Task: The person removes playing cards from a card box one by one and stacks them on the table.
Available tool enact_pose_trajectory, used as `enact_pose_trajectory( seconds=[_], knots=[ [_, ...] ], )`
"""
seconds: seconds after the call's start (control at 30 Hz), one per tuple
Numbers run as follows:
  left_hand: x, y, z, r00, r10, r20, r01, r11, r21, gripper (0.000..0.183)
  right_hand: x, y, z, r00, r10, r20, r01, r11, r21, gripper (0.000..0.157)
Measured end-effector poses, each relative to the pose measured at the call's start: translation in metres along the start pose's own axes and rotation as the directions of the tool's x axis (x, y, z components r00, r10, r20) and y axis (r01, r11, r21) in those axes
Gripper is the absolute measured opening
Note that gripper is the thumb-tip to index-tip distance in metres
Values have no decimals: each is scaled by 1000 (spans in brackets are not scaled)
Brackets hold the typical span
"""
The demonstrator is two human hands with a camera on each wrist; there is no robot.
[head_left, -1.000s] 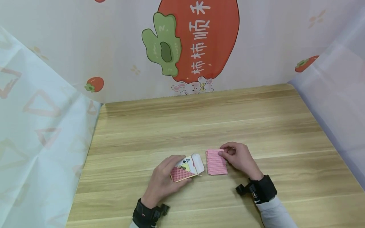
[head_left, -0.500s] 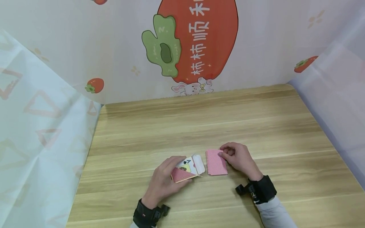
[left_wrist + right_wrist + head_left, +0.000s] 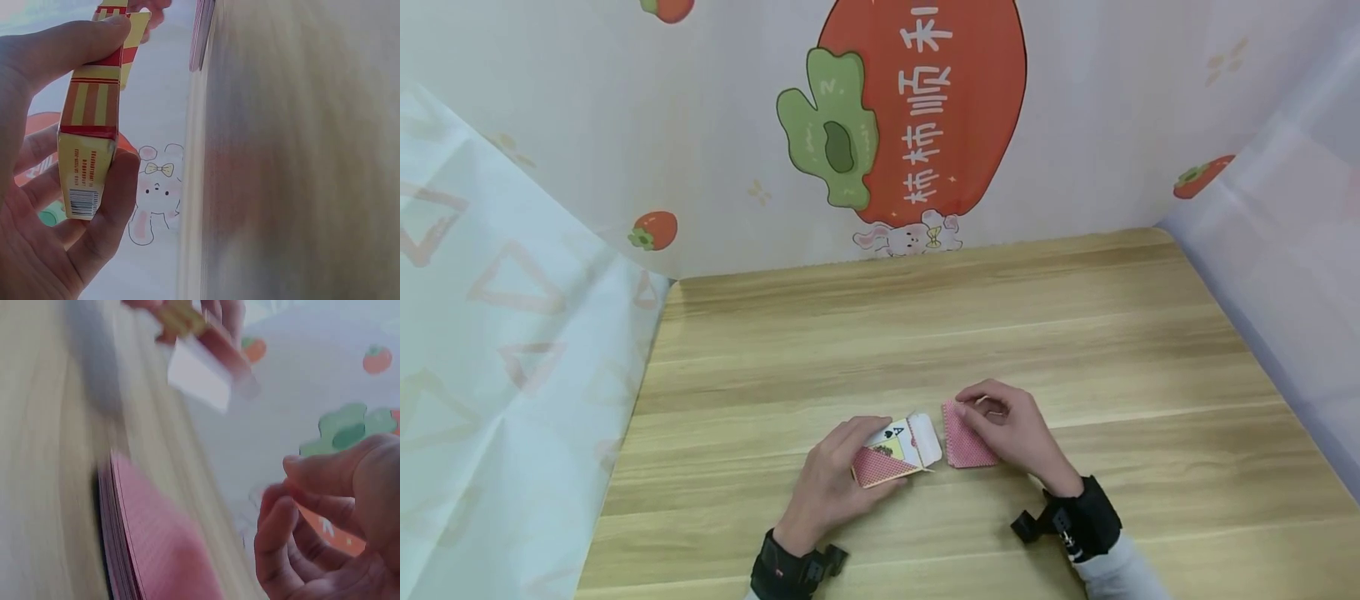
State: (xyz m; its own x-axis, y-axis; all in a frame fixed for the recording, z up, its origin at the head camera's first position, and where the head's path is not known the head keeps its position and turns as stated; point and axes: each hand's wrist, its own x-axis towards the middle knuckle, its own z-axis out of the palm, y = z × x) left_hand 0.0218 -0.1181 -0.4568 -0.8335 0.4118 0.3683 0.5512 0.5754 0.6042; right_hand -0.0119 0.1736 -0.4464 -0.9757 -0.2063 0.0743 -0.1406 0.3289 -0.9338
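My left hand (image 3: 829,483) grips a red-patterned playing card box (image 3: 883,468), thumb on one narrow side and fingers on the other. An ace of spades shows on the box's face, and its white flap (image 3: 926,440) stands open at the right end. In the left wrist view, a barcode marks the near end of the box (image 3: 87,106). Just right of it lies a squared stack of cards (image 3: 964,446), red backs up. My right hand (image 3: 1018,429) hovers over the stack, fingers loosely curled. The right wrist view shows the hand (image 3: 331,519) apart from the stack (image 3: 156,544), holding nothing.
Both hands work over a wooden table (image 3: 925,333). A white printed sheet (image 3: 722,125) with a big red fruit stands along the back edge. More sheets hang at the left (image 3: 490,417) and right (image 3: 1300,250) sides.
My right hand has moved left from the stack's right edge to over it, covering more of the cards. The left hand still holds the box. The head view has tilted slightly.
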Motion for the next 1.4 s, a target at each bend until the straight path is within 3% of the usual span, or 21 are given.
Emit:
enact_pose_trajectory(
  seconds=[0.23, 0.37, 0.57, 0.9, 1.13, 1.4],
  knots=[
    [2, 1, 0, 1000, 28, -7, -28, 1000, -5, 78, -6, -16, 19, 978, -58, 200, 19, 981, 192, 23],
    [0, 3, 0, 1000, 29, -4, -29, 1000, -6, 78, -8, -17, 26, 964, -67, 256, 27, 987, 157, 21],
    [-5, 5, 2, 998, 56, -6, -56, 998, -16, 77, -13, -16, 33, 939, -19, 343, -32, 989, 144, 28],
    [-5, 6, 3, 996, 88, 6, -87, 996, -36, 78, -13, -20, 37, 930, 52, 364, -115, 981, 154, 35],
    [-5, 9, 2, 996, 35, 87, -31, 998, -52, 80, -13, -17, 34, 922, 112, 370, -183, 969, 163, 32],
    [-4, 9, 2, 998, 49, 34, -48, 999, -22, 77, -10, -18, 27, 927, 128, 352, -203, 961, 186, 28]
  ],
)
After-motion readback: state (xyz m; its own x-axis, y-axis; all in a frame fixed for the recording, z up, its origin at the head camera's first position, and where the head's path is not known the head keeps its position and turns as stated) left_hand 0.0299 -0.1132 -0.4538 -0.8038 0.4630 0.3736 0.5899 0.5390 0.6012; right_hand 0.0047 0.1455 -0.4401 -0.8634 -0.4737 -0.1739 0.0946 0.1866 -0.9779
